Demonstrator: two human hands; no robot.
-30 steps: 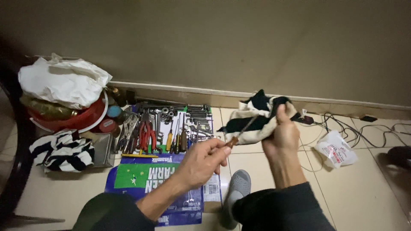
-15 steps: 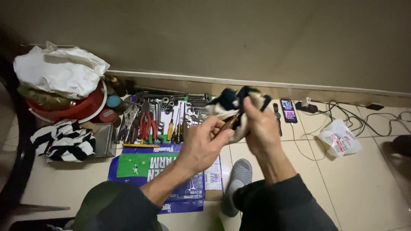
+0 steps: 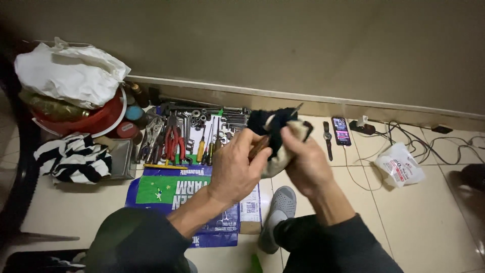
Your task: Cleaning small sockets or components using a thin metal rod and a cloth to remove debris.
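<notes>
My left hand (image 3: pixel 237 164) grips the brown wooden handle of a screwdriver (image 3: pixel 258 145). Its metal tip (image 3: pixel 298 106) pokes out past a dark blue and cream cloth (image 3: pixel 273 126). My right hand (image 3: pixel 303 156) is closed around that cloth, which wraps the tool's shaft. Both hands are raised above the tiled floor, in front of a row of tools.
Pliers with red handles (image 3: pixel 174 139), screwdrivers, wrenches and sockets lie along the wall. A red basin (image 3: pixel 108 119) with a white bag stands left, a striped cloth (image 3: pixel 73 156) below it. A phone (image 3: pixel 341 130), a watch (image 3: pixel 328 137), cables and a white packet (image 3: pixel 400 164) lie right. A blue-green bag (image 3: pixel 174 189) is spread under my arms.
Both hands have drawn left and closer together. The cloth, first loosely held at the right, is now bunched tight around the screwdriver shaft.
</notes>
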